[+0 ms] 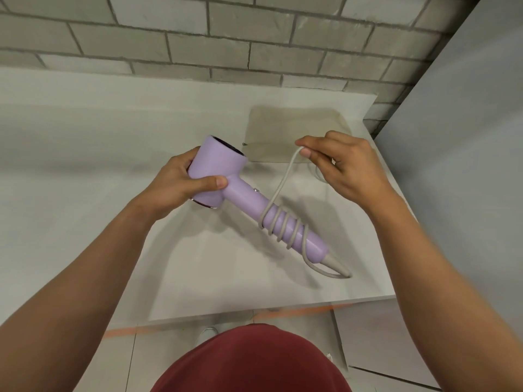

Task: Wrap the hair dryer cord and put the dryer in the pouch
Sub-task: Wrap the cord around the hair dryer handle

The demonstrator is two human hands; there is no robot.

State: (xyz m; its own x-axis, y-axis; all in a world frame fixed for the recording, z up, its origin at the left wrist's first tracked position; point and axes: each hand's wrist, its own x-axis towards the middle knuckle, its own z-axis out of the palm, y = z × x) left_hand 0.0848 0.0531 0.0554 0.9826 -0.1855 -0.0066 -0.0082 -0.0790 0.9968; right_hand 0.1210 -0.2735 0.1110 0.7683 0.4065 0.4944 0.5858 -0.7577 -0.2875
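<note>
Behind, pouch [283,128] flat on counter [85,137]; R hand [351,168] pinching cord [278,190] overlaps.

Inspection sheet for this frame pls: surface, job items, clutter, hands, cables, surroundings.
Surface: pale counter.
Job's things: lilac dryer held over the counter, handle pointing lower right; beige pouch lying flat at the counter's back.
Clutter: nothing seen.
Hands: left hand grips the dryer's head; right hand pinches the cord.
Cables: cord wound several turns round the handle, looped at its end, then running up to the right hand; plug not seen.
Surroundings: brick wall behind, grey panel at right, tiled floor with an orange line.
</note>
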